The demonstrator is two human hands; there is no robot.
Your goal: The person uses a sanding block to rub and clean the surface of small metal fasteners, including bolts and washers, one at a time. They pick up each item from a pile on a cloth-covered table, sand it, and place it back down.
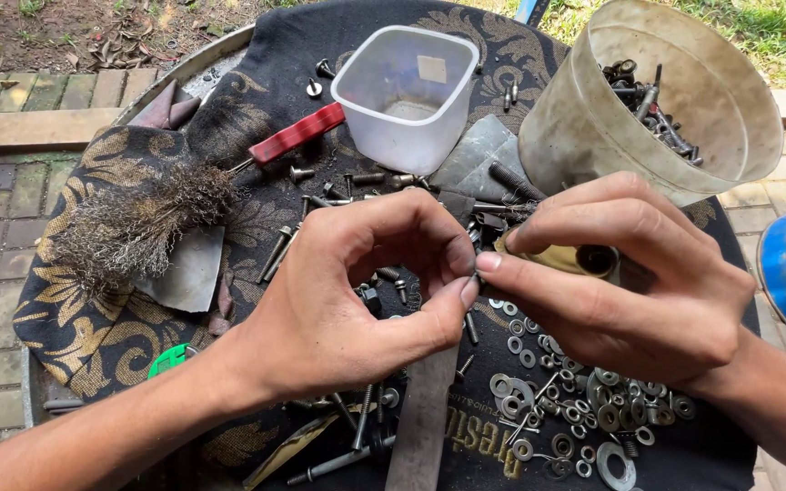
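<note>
While both hands are meeting at the centre of the frame, the left hand (pixel 357 300) and the right hand (pixel 629 273) are each pinching fingertips shut on one tiny metal part (pixel 478 270) between them, too small to identify. Room is looking tight: a tilted beige bucket (pixel 593 118) of bolts is crowding the upper right, a clear square tub (pixel 407 95) is sitting at top centre, and a wire brush (pixel 166 205) is lying to the left. Underneath, a dark patterned cloth (pixel 120 327) is covering a round table on brick paving, with washers (pixel 584 409) lying scattered at the lower right.
</note>
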